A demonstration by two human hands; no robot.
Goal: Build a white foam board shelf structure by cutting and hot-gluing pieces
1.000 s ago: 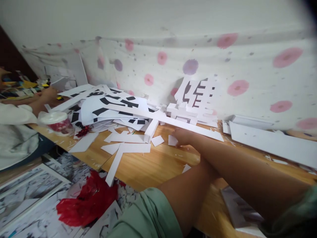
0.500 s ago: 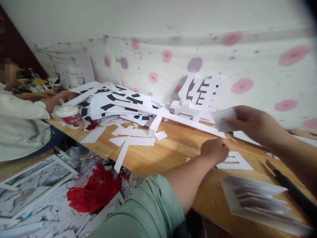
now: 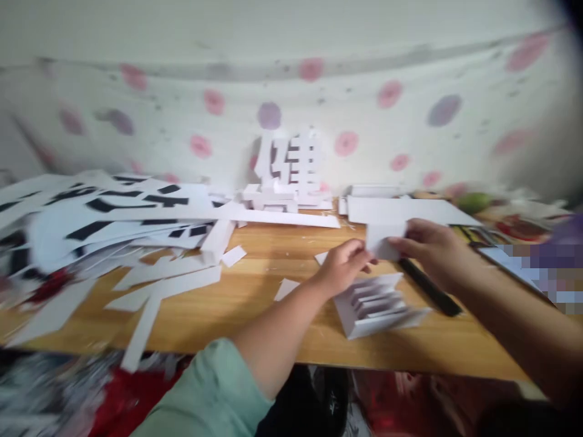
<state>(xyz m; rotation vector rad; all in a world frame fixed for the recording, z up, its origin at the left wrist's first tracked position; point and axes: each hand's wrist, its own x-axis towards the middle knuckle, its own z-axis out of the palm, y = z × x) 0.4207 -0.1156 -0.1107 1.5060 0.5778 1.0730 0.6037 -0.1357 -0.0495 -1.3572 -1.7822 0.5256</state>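
Note:
A small white card [image 3: 382, 241] is pinched between the thumb and fingers of my right hand [image 3: 421, 243]. At the card's lower left edge, my left hand [image 3: 346, 264] has its fingers closed; whether they grip the card is too blurred to tell. Below both hands lies a folded white paper piece [image 3: 373, 306] with several upright strips inside. A dark cutter-like tool [image 3: 430, 288] rests just right of it, partly beneath my right forearm. Near my left forearm is a small white scrap [image 3: 286, 289].
Printed sheets with black shapes [image 3: 122, 200] pile up at the left, with white cut strips [image 3: 170, 288] in front. A white cut-out model [image 3: 285, 164] stands against the wall. White board [image 3: 410, 210] lies at the back right of the wooden table [image 3: 255, 328].
The view has swung right, and the person at the left is out of sight. My left hand has come up beside the card, which stays in my right hand.

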